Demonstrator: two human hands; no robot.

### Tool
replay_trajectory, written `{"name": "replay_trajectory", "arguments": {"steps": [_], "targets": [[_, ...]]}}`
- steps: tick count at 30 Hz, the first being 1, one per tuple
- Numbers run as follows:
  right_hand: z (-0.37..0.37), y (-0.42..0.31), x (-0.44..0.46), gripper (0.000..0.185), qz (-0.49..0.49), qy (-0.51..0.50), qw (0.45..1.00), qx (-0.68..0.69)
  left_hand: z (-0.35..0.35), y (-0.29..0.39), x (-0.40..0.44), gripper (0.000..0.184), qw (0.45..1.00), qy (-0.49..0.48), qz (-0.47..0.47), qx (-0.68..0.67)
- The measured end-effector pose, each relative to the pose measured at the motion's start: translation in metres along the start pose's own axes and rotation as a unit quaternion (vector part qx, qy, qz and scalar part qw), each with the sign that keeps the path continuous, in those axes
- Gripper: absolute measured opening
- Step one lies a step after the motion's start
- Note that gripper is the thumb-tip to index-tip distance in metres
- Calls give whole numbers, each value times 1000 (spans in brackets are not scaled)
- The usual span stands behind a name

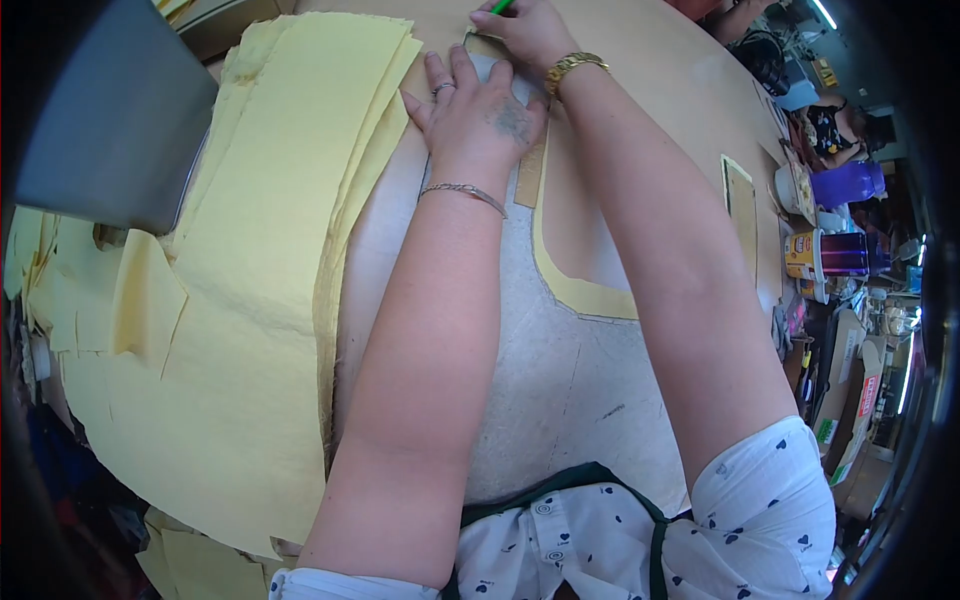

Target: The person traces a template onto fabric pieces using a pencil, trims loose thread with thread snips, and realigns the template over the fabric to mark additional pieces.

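Your left hand (490,125) lies palm down, its fingers spread wide and pressed flat on a pale sheet (570,390), gripping nothing as far as shows. Your right hand (535,35) is just beyond and to the right of those fingers, its own fingers closed narrowly around a green pen (501,6); the upper end of the pen runs out of view. The pale sheet passes under your left fingers and spreads back toward your body.

To the right of your left fingers, and nearer you, a yellow border strip (590,298) bends round in a curve with a dark outer edge. A narrow tan strip (529,178) sits between that border and your left wrist. Just left of your left fingers rises a thick stack of yellow sheets (270,150), its edges uneven, and past it, farther left, stands a grey panel (110,110). The brown worktop (665,90) shows to the right of your right fingers. Well to the right of both sets of fingers lie a narrow framed piece (740,205), a purple bottle (845,185) and a labelled tub (803,253); another person (830,128) is farther off that way, in a dark patterned top.
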State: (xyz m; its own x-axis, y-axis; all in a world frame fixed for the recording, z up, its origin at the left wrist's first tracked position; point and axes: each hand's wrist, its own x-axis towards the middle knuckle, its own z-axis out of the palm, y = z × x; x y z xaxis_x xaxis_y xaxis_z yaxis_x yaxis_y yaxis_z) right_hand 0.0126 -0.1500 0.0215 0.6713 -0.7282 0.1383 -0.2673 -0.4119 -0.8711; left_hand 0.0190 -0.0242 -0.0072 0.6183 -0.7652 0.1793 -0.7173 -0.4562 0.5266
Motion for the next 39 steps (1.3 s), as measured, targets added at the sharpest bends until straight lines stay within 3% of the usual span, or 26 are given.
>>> {"name": "replay_trajectory", "arguments": {"steps": [2, 6, 9, 12, 16, 17, 19, 21, 24, 27, 30, 39], "targets": [[5, 6, 5, 10, -29, 18, 999, -24, -1, 0, 1, 47, 1000, -5, -2, -1], [-32, 14, -6, 7, 61, 8, 998, 10, -2, -2, 1, 47, 1000, -8, -1, 9], [-49, 21, -11, 7, 50, 3, 999, -22, 0, 0, -1, 47, 1000, -7, -9, 9], [-25, 17, -8, 7, -12, 22, 1000, 6, -2, 2, 0, 51, 1000, -16, -6, 21], [-14, 26, 2, 8, -24, 35, 999, -8, -2, 0, 3, 58, 998, -32, -15, 51], [-29, 39, 4, 28, -8, 10, 994, -110, -2, 0, 2, 58, 998, -33, -15, 48], [-59, 36, -10, 19, 20, 4, 983, -183, -2, -1, 3, 59, 998, -33, -16, 55], [-85, 53, -26, 18, 44, 1, 995, -87, -2, 0, 1, 59, 998, -36, -20, 54], [-70, 42, -76, 14, 73, 184, 977, 79, -5, 1, 3, 60, 998, -38, -16, 49], [-43, 37, -103, 9, 30, 161, 971, 173, -5, -1, 3, 59, 998, -41, -12, 45], [-30, 23, -108, 9, 53, 141, 977, 150, -5, -1, 1, 54, 999, -30, -3, 18], [-18, 15, -133, 7, -20, 150, 987, -47, -8, 1, 1, 55, 999, -33, -3, 22]]}}
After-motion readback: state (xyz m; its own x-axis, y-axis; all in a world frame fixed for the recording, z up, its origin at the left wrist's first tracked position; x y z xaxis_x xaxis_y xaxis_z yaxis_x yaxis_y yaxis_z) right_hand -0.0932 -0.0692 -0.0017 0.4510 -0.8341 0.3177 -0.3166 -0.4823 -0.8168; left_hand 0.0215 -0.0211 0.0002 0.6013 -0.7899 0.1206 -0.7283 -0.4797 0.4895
